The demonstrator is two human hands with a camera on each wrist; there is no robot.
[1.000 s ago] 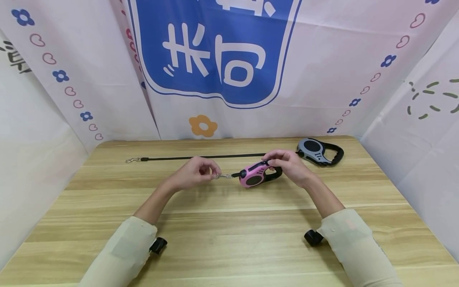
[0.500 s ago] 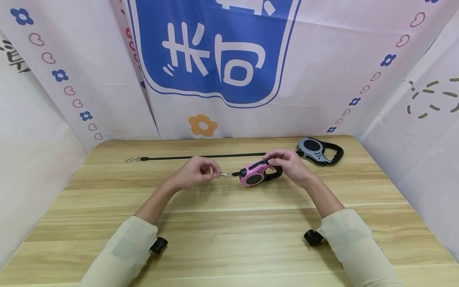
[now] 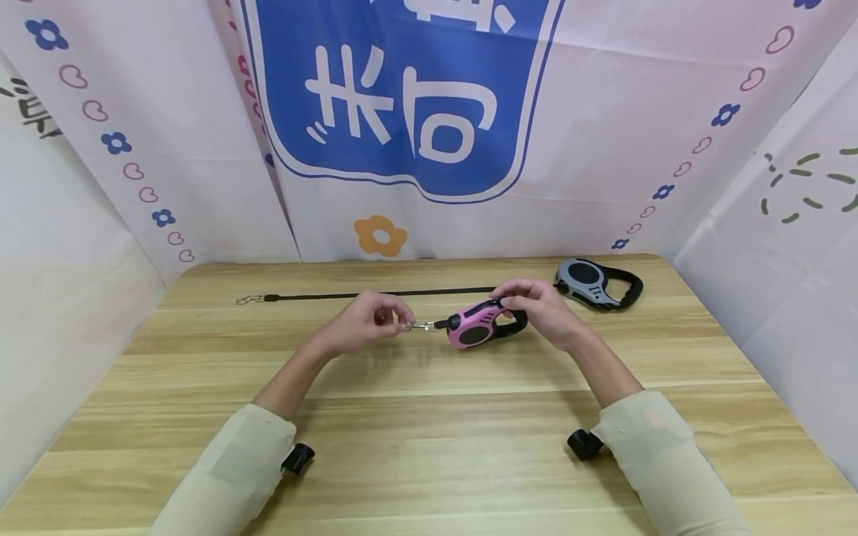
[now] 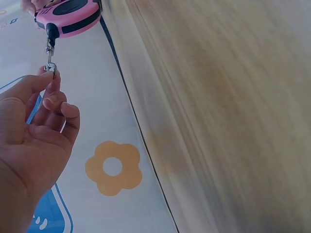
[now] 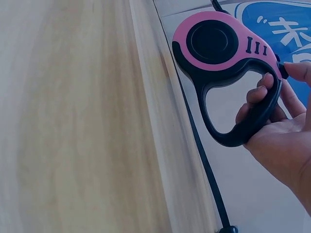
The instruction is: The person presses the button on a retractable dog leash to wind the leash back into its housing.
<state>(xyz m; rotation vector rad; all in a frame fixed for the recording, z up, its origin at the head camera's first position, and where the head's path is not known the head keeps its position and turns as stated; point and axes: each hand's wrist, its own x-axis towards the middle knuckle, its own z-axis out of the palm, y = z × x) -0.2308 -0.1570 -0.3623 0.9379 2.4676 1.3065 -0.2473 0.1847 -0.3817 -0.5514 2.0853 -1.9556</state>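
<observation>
My right hand (image 3: 539, 309) grips the black loop handle of a pink retractable dog leash (image 3: 474, 327). In the right wrist view several fingers curl through the handle (image 5: 235, 138), and the thumb touches the black button (image 5: 283, 71) on its edge. My left hand (image 3: 372, 321) pinches the end of the leash's silver metal clip (image 3: 424, 326) between thumb and fingertips. From the left wrist view, the clip (image 4: 50, 60) stretches between those fingertips and the short black strap end at the pink case. Both hands hold the leash over the wooden table.
Behind the hands a grey-blue retractable leash (image 3: 582, 274) lies at the table's back right. Its black strap (image 3: 322, 296) runs leftward to a metal clip (image 3: 249, 299) on the wooden table (image 3: 429, 447). A printed white cloth (image 3: 603, 149) hangs behind the table.
</observation>
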